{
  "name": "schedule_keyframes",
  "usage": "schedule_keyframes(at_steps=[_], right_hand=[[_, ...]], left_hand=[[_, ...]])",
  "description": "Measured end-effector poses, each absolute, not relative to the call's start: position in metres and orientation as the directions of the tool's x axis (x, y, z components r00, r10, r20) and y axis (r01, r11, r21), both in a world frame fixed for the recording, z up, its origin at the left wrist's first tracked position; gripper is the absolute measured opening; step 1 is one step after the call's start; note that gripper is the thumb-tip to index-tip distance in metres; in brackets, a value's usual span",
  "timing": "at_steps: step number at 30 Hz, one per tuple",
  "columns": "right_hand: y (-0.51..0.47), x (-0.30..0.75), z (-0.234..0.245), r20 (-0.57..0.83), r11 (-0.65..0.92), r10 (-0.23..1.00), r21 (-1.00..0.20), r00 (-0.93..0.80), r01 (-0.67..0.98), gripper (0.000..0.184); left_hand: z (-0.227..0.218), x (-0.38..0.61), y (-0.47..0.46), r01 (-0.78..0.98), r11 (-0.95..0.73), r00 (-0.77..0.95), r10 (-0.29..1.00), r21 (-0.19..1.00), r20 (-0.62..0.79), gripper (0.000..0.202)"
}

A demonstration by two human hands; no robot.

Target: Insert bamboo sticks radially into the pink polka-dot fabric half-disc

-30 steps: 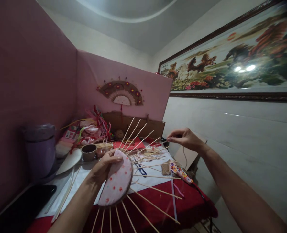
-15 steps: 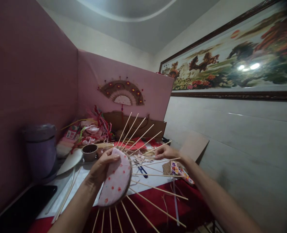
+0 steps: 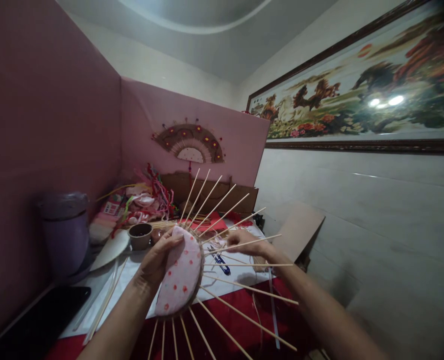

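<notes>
A half-round fan frame (image 3: 182, 280), covered in pale cloth with red dots, stands on its side in front of me. Thin wooden sticks (image 3: 244, 286) spread out from its curved edge like rays. My left hand (image 3: 165, 247) grips its upper end, thumb on the cloth and the other fingers hidden behind. On the far side of the upper sticks is my right hand (image 3: 240, 242), its fingers curled together close to the curved edge. Whatever those fingers hold is too small to make out. Blue-handled thread snips (image 3: 219, 261) lie on the table behind the sticks.
A finished fan (image 3: 189, 142) hangs on the pink panel. Beneath it are coloured cords (image 3: 159, 187) and a brown cup (image 3: 139, 235). To the left stand a purple bin (image 3: 66, 240) and a black phone (image 3: 49, 315). A board (image 3: 300, 230) leans at the right wall.
My right hand has moved left, nearer the curved edge of the fan frame. The frame and its sticks have turned slightly, while my left hand keeps its hold.
</notes>
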State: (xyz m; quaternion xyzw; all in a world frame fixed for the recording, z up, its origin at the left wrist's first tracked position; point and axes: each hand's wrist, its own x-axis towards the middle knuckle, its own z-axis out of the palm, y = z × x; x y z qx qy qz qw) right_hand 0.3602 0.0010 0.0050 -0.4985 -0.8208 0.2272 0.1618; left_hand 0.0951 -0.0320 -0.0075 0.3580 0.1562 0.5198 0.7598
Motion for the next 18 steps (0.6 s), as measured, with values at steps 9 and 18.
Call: schedule_keyframes(at_steps=[9, 18], right_hand=[[-0.027, 0.403, 0.065, 0.644, 0.467, 0.753, -0.379, -0.135, 0.798, 0.024], [-0.029, 0.395, 0.088, 0.878, 0.599, 0.471, -0.388, 0.084, 0.700, 0.019]], left_hand=[[-0.008, 0.098, -0.030, -0.648, 0.180, 0.446, 0.877, 0.740, 0.177, 0.015], [-0.011, 0.100, -0.031, -0.608, 0.142, 0.481, 0.849, 0.781, 0.220, 0.009]])
